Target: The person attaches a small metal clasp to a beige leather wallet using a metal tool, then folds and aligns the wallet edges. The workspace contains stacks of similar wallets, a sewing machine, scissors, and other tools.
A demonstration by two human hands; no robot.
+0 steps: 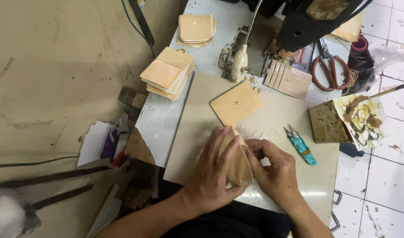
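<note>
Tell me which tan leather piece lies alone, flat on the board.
The square piece with a metal ring, just beyond the hands. The others sit in stacks or are held in both hands.

left hand, right hand, gripping tan leather piece

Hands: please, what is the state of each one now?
Left hand: closed on the tan leather piece.
Right hand: fingers pinching the same piece.

The scene is lit evenly and fairly brightly from overhead. A faint glare patch is seen on the pale work board toward five o'clock. Soft, short shadows are cast beneath the hands. The centre is rendered sharply; a blurred grey shape at eight o'clock is left out of focus. Slight wide-angle bending is noticed at the edges.
</note>
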